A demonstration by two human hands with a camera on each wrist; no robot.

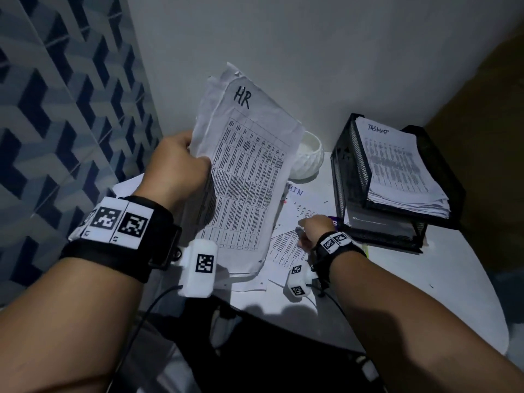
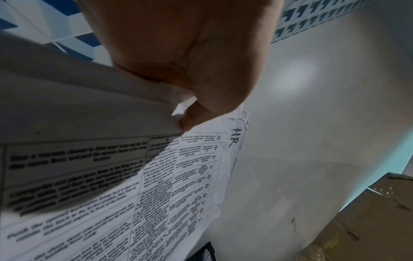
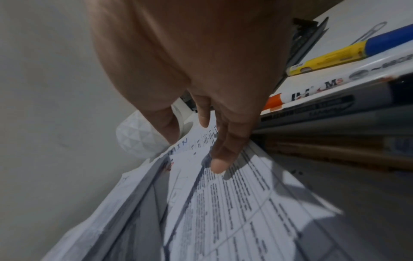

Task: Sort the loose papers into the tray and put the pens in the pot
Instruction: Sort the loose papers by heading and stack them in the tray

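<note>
My left hand (image 1: 195, 154) (image 2: 185, 120) grips a stack of printed sheets headed "HR" (image 1: 249, 171) (image 2: 190, 176) by its left edge and holds it upright above the table. My right hand (image 1: 302, 231) (image 3: 210, 141) is low over the loose papers (image 1: 286, 248) (image 3: 234, 211) on the table. Its fingers are straight, and one fingertip (image 3: 218, 166) touches a printed sheet. A white faceted pot (image 1: 309, 157) (image 3: 138, 139) stands behind the papers. Several pens lie by the right hand, among them a yellow and blue one (image 3: 330, 54) and a white marker with an orange cap (image 3: 312, 88).
A black mesh stacked tray (image 1: 348, 177) stands at the right, with a pile headed "TASKLIST" (image 1: 397, 165) on its top level. The white table (image 1: 453, 293) curves away at the front right. A cardboard box (image 2: 368, 220) and a plain wall stand behind.
</note>
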